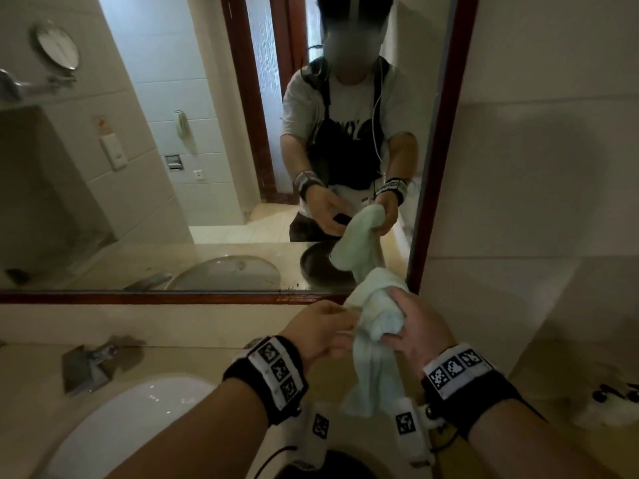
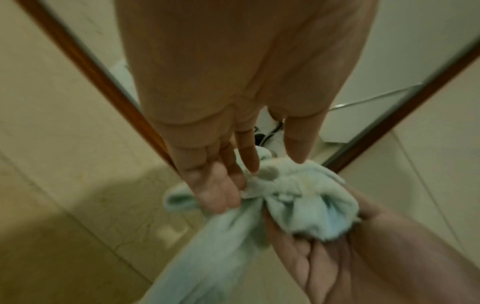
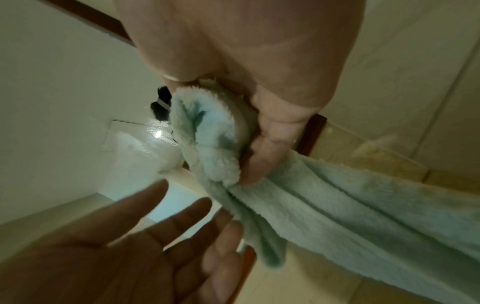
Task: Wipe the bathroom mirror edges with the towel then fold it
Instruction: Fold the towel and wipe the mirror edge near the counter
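Right hand (image 1: 420,326) grips bunched pale-green towel (image 1: 371,337) just below mirror (image 1: 207,167) bottom-right corner, left hand (image 1: 320,331) w/ fingers straight, touching cloth; looks btwn wiping & folding—next needs both hands to spread it flat.

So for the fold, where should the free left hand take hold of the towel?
Probably the loose tail of the towel, taken from the left. The right hand grips the bunched top, so the rest hangs free below as a narrow strip. The left hand, fingers straight, sits just beside it and could pinch an edge and draw it flat.
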`<state>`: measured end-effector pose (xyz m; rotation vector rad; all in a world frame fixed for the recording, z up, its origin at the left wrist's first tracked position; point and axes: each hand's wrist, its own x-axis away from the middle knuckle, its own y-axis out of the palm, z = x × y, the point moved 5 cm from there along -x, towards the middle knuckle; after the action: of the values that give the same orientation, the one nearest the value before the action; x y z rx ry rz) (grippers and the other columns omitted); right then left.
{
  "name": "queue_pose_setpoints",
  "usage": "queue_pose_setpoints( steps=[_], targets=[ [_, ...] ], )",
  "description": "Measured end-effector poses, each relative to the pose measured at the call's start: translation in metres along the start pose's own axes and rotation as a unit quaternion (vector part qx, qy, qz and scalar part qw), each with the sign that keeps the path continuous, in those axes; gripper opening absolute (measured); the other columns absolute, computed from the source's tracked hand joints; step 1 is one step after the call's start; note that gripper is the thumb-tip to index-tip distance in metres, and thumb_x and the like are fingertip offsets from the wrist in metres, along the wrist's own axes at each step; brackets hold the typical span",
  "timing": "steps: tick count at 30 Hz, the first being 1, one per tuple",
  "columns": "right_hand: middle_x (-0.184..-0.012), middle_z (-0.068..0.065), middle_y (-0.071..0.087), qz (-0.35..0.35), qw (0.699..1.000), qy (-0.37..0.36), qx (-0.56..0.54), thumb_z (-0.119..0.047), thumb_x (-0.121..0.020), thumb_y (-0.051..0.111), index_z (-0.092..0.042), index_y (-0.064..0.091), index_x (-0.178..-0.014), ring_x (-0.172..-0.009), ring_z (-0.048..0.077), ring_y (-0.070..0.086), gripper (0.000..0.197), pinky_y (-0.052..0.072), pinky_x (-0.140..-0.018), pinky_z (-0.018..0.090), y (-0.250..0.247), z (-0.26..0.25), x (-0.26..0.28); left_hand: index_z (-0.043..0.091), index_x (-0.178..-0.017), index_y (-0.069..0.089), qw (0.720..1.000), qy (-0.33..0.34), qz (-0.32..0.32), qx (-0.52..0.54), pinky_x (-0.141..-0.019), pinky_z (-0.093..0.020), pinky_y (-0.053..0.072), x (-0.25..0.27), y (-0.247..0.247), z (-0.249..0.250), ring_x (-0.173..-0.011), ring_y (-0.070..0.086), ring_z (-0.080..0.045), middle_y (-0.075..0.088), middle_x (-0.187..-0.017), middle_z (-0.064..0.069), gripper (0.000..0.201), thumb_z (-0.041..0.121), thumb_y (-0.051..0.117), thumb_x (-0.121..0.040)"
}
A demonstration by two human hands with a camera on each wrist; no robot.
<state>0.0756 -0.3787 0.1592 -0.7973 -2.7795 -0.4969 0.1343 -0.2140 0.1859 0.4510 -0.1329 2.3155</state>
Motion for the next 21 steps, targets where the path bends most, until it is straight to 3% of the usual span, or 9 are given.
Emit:
queue_pose_setpoints(
  steps=[2,5,6,9,11,16,19,21],
  targets=[
    [-0.119,0.010,0.065,0.020,0.999,-0.003,-0.042,-0.033,-0.085,0.074,-0.016,0.060,-0.123,-0.108,0.032,0.065,0.044,0.056,-0.093,0.047,0.003,-0.012,-0.016,0.018,-0.082,0.071,0.999,0.018,-0.020,-0.038,-0.058,-0.031,0.043,-0.017,0.006,0.013,-0.060,0.054,-0.018,0.059,-0.075,-0.008,0.018,0.033,0.073,-0.090],
    [-0.093,0.019,0.072,0.019,0.999,-0.030,-0.018,-0.025,-0.097,0.062,-0.002,0.064,-0.104,-0.082,0.032,0.072,0.024,0.060,-0.080,0.048,0.008,-0.028,-0.036,0.027,-0.087,0.069,0.996,0.037,0.030,-0.076,-0.073,-0.037,0.054,-0.051,0.000,0.019,-0.077,0.063,-0.019,0.069,-0.087,-0.003,0.019,0.041,0.079,-0.080],
    [-0.093,0.019,0.071,0.033,0.999,-0.035,-0.019,-0.021,-0.099,0.059,0.000,0.063,-0.103,-0.080,0.031,0.072,0.021,0.060,-0.076,0.044,0.008,-0.026,-0.047,0.032,-0.092,0.067,0.996,0.045,0.033,-0.072,-0.076,-0.039,0.056,-0.067,-0.002,0.015,-0.080,0.065,-0.020,0.070,-0.091,-0.001,0.019,0.042,0.078,-0.080],
    [-0.108,0.020,0.073,0.019,0.999,-0.044,0.011,-0.023,-0.100,0.058,-0.005,0.068,-0.112,-0.098,0.034,0.071,0.024,0.059,-0.086,0.045,0.018,-0.018,-0.069,0.042,-0.107,0.059,0.991,0.074,0.062,-0.091,-0.091,-0.049,0.058,-0.101,-0.010,0.000,-0.099,0.070,-0.029,0.071,-0.110,-0.001,0.038,0.061,0.071,-0.076],
    [-0.112,0.018,0.073,-0.012,0.999,-0.041,0.021,-0.024,-0.099,0.059,-0.012,0.074,-0.111,-0.107,0.036,0.069,0.022,0.056,-0.093,0.047,0.030,-0.008,-0.083,0.038,-0.121,0.056,0.991,0.072,0.086,-0.068,-0.093,-0.053,0.057,-0.119,-0.027,-0.013,-0.104,0.069,-0.030,0.069,-0.114,0.000,0.060,0.069,0.065,-0.071],
    [-0.114,0.017,0.073,-0.101,0.993,-0.024,0.048,-0.026,-0.094,0.061,-0.015,0.077,-0.108,-0.104,0.030,0.072,0.024,0.059,-0.082,0.037,0.074,0.006,-0.100,0.041,-0.113,0.059,0.991,0.068,0.109,-0.019,-0.089,-0.058,0.057,-0.128,-0.078,-0.038,-0.100,0.070,-0.027,0.071,-0.109,0.002,0.052,0.072,0.068,-0.072],
    [-0.119,0.011,0.073,-0.170,0.980,-0.009,0.100,-0.033,-0.089,0.062,-0.017,0.075,-0.116,-0.111,0.029,0.069,0.033,0.054,-0.095,0.044,0.117,0.021,-0.106,0.037,-0.113,0.061,0.987,0.068,0.139,0.036,-0.090,-0.058,0.058,-0.112,-0.122,-0.048,-0.102,0.071,-0.028,0.072,-0.110,-0.002,0.049,0.062,0.074,-0.074],
    [-0.116,0.004,0.075,-0.196,0.971,-0.015,0.137,-0.028,-0.094,0.059,-0.023,0.075,-0.113,-0.110,0.024,0.070,0.025,0.054,-0.097,0.041,0.148,0.034,-0.111,0.033,-0.116,0.061,0.984,0.075,0.159,0.042,-0.089,-0.056,0.059,-0.096,-0.154,-0.049,-0.103,0.071,-0.026,0.072,-0.112,-0.003,0.046,0.053,0.075,-0.077]
  ],
)
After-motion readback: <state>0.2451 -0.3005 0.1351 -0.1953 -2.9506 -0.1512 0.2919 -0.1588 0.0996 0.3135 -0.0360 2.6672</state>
